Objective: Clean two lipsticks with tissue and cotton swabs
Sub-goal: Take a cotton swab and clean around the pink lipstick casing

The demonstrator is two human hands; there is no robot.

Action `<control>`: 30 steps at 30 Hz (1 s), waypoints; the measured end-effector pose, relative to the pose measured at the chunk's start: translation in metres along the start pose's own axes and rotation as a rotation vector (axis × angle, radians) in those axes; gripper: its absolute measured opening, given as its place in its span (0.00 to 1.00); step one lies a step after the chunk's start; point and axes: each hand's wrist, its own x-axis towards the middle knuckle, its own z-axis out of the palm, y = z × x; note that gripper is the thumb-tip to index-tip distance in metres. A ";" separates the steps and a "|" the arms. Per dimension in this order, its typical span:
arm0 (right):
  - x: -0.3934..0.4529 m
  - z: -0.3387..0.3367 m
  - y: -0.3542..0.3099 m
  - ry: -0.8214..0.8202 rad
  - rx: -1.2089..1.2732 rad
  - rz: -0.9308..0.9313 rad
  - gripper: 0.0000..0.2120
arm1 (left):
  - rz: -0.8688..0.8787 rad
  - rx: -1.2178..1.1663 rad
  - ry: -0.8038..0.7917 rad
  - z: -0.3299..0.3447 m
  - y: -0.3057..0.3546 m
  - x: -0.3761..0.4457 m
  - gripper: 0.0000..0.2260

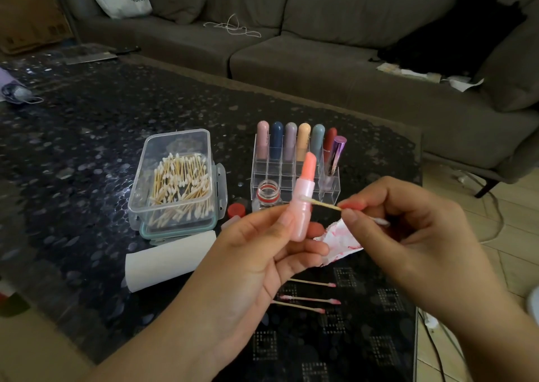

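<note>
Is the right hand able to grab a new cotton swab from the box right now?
Probably not yet. The box is open, but the right hand is pinching a cotton swab, and the box sits past the left hand.

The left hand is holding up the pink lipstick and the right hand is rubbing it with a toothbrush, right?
Almost. In the head view the left hand does hold up the pink lipstick, but the right hand is not using a toothbrush. It pinches a cotton swab and touches its white tip to the lipstick's case. The right hand also holds a stained tissue.
</note>
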 end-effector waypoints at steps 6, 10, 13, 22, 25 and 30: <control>0.001 -0.001 0.000 0.017 0.009 0.011 0.06 | 0.012 0.042 -0.015 -0.002 -0.002 0.000 0.10; 0.000 -0.001 -0.001 -0.032 0.017 -0.012 0.05 | 0.025 0.053 -0.013 -0.002 -0.003 0.001 0.09; 0.001 -0.004 -0.001 0.019 -0.003 0.009 0.05 | 0.040 0.053 0.010 -0.003 -0.005 0.001 0.09; 0.001 -0.002 -0.003 0.020 -0.009 0.002 0.06 | 0.124 0.146 0.042 -0.002 -0.005 0.000 0.07; 0.001 0.000 -0.003 0.035 -0.002 0.009 0.06 | 0.136 0.173 0.046 -0.002 -0.006 0.000 0.07; 0.000 0.001 -0.003 -0.007 -0.008 -0.007 0.06 | 0.177 0.212 0.075 -0.001 -0.007 0.000 0.11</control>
